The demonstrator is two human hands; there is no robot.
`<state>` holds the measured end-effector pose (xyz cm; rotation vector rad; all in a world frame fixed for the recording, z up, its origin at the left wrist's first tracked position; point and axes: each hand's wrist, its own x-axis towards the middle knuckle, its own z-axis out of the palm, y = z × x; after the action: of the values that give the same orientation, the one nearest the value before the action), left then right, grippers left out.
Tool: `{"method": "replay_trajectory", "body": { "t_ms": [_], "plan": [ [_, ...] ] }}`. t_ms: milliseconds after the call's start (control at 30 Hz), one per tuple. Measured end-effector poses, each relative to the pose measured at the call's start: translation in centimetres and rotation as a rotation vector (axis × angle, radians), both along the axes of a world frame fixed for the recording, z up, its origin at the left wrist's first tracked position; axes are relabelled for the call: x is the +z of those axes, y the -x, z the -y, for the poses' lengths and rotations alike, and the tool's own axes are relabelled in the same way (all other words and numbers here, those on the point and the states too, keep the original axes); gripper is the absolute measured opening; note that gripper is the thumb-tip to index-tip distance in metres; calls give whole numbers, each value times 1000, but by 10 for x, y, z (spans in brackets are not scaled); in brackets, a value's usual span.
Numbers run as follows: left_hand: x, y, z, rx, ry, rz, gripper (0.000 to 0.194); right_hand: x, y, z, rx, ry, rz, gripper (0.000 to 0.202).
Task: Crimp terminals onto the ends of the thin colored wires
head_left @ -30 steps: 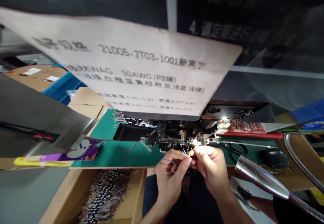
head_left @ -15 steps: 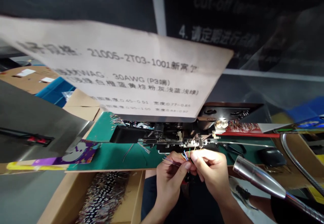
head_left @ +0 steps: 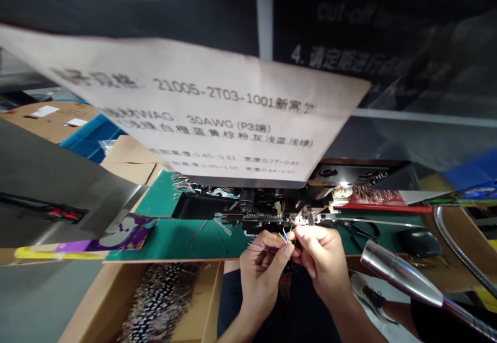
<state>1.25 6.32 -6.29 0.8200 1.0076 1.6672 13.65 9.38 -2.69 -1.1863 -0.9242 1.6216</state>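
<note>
My left hand [head_left: 259,268] is closed in a pinch around a bundle of thin coloured wires [head_left: 286,236]. Blue, green and orange strands fan up from its thumb and forefinger, and the other ends stick out on its left side. Close beside it, my right hand [head_left: 324,260] has thumb and forefinger pressed together at the wires on the right; its fingertips hide most of what they grip. Both hands are just in front of a crimping machine's working head [head_left: 306,218], with the right fingertips nearest to it. A metal terminal strip [head_left: 248,217] runs across the machine.
A printed paper sheet [head_left: 217,110] hangs over the machine. Loose wires [head_left: 222,226] lie on the green mat [head_left: 171,242]. Below left, a cardboard box [head_left: 207,301] holds many wire bundles. A metal lamp head [head_left: 402,273] juts in at right, near a black mouse [head_left: 420,241].
The view has shifted slightly. My right fingertips have moved a little left relative to the machine, and the orange wire tips above them no longer show. Both hands keep their pinch.
</note>
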Motion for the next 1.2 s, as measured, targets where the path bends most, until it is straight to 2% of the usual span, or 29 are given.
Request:
{"method": "replay_trajectory", "body": {
  "t_ms": [433,667,767,1033,1200],
  "plan": [
    [0,1,-1,10,-1,1,19,-3,0,0,1,-19,-15,54],
    [-8,1,6,-135,78,71,22,5,-4,4,24,-135,131,51],
    [-11,1,5,-127,66,62,22,4,-6,3,24,-133,146,53],
    [-3,0,3,-70,52,24,23,-13,-5,-2,27,-46,-54,53],
    [-6,0,4,-8,30,-2,22,-12,-4,-2,22,-27,-27,54]
  ]
}}
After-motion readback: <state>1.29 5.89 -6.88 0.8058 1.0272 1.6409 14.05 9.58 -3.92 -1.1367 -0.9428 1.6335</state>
